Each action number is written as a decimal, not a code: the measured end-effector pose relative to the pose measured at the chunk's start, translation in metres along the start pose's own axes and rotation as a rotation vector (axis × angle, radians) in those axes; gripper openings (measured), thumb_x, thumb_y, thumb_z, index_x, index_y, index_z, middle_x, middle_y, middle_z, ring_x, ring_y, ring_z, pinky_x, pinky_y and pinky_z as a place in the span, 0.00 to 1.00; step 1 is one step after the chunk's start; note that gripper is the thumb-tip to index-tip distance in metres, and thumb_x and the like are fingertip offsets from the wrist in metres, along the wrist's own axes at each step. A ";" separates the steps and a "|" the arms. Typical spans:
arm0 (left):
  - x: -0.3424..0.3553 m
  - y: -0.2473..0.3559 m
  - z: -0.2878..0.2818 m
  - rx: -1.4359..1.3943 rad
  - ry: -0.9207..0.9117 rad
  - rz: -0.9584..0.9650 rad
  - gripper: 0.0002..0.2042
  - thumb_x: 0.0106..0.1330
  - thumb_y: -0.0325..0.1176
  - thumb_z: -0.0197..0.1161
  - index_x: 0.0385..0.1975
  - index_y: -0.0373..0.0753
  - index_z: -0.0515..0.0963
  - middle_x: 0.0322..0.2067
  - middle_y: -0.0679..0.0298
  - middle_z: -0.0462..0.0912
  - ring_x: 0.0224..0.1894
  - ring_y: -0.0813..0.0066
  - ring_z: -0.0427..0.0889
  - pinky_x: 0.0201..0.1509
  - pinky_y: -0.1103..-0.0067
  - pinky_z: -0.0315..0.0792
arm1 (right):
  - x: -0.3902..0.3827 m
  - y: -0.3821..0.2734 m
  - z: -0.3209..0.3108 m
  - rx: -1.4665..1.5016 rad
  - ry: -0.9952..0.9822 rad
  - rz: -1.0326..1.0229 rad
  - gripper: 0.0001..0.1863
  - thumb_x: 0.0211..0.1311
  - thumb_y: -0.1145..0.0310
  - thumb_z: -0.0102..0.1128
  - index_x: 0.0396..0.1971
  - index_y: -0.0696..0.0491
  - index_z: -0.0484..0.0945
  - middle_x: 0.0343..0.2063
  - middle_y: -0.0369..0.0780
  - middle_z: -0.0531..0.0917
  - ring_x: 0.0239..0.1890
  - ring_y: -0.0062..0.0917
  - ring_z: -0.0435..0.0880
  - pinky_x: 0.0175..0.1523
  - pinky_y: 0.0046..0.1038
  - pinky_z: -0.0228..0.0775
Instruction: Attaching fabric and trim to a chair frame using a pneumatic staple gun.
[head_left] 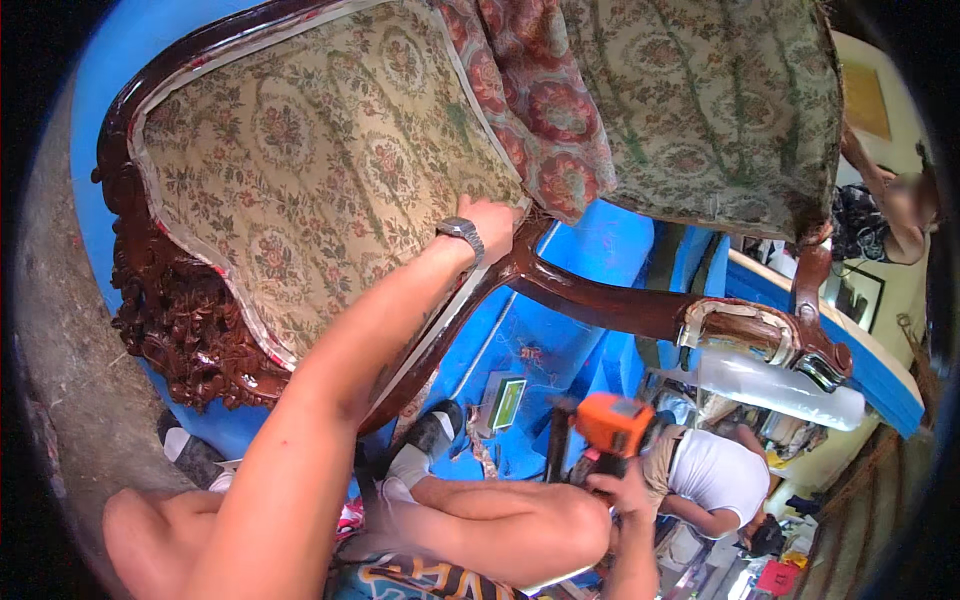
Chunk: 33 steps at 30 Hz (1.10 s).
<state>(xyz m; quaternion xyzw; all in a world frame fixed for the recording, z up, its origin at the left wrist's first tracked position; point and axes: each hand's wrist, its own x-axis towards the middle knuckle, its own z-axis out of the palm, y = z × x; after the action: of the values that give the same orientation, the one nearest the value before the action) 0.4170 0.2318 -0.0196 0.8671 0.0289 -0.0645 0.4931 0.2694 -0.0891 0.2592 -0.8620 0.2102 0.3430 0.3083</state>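
A carved dark-wood armchair [190,330] lies tipped over in front of me, its backrest covered in beige floral fabric [290,190]. My left hand [487,228], with a watch on its wrist, is closed on the fabric's edge at the inner lower corner of the backrest, beside the wooden arm [600,302]. Its fingertips are partly hidden. Low on the right, near my knee, my right hand [625,490] grips an orange and black staple gun [612,424], held apart from the chair. A red patterned cloth [550,100] hangs between backrest and seat [710,110].
The chair rests over a blue surface [490,345], where a small green-and-white box [503,402] stands near my foot. A person in a white shirt [715,480] bends over at lower right. Another person [885,215] is at far right. Concrete floor [70,300] lies left.
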 end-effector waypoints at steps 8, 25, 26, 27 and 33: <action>-0.019 -0.001 -0.008 -0.052 -0.042 -0.046 0.19 0.58 0.29 0.47 0.50 0.43 0.75 0.47 0.53 0.80 0.53 0.54 0.75 0.56 0.56 0.60 | -0.001 -0.194 0.019 -0.287 -0.384 -0.359 0.22 0.50 0.78 0.65 0.48 0.57 0.73 0.39 0.38 0.80 0.39 0.20 0.78 0.43 0.27 0.74; -0.011 -0.001 0.029 -0.118 0.334 -0.113 0.17 0.56 0.27 0.49 0.43 0.43 0.80 0.39 0.58 0.82 0.46 0.59 0.75 0.52 0.64 0.60 | 0.120 -0.468 0.166 -1.793 -0.113 -1.113 0.25 0.41 0.78 0.62 0.46 0.53 0.77 0.25 0.38 0.81 0.28 0.24 0.79 0.37 0.29 0.73; -0.008 0.002 0.030 -0.127 0.339 -0.113 0.17 0.56 0.27 0.49 0.43 0.43 0.80 0.39 0.58 0.82 0.46 0.59 0.75 0.52 0.64 0.60 | 0.134 -0.469 0.165 -1.811 -0.192 -0.971 0.31 0.39 0.77 0.61 0.52 0.49 0.76 0.25 0.39 0.81 0.28 0.25 0.80 0.36 0.30 0.74; -0.005 0.006 0.028 -0.105 0.284 -0.129 0.17 0.56 0.27 0.49 0.43 0.43 0.81 0.38 0.58 0.82 0.46 0.59 0.75 0.52 0.64 0.60 | 0.159 -0.461 0.154 -1.646 -0.264 -0.929 0.21 0.38 0.79 0.64 0.39 0.56 0.77 0.25 0.36 0.80 0.28 0.21 0.76 0.37 0.27 0.72; 0.008 0.005 0.038 -0.141 0.303 -0.125 0.14 0.57 0.29 0.51 0.41 0.44 0.79 0.36 0.57 0.82 0.45 0.57 0.75 0.50 0.64 0.60 | 0.237 -0.415 0.108 -1.597 -0.413 -0.494 0.16 0.40 0.74 0.66 0.34 0.57 0.75 0.16 0.35 0.79 0.18 0.20 0.78 0.26 0.28 0.69</action>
<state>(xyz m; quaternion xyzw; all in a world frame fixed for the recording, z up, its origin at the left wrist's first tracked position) 0.4220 0.1965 -0.0355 0.8267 0.1611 0.0385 0.5377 0.6185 0.2478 0.1869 -0.7621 -0.3480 0.4612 -0.2923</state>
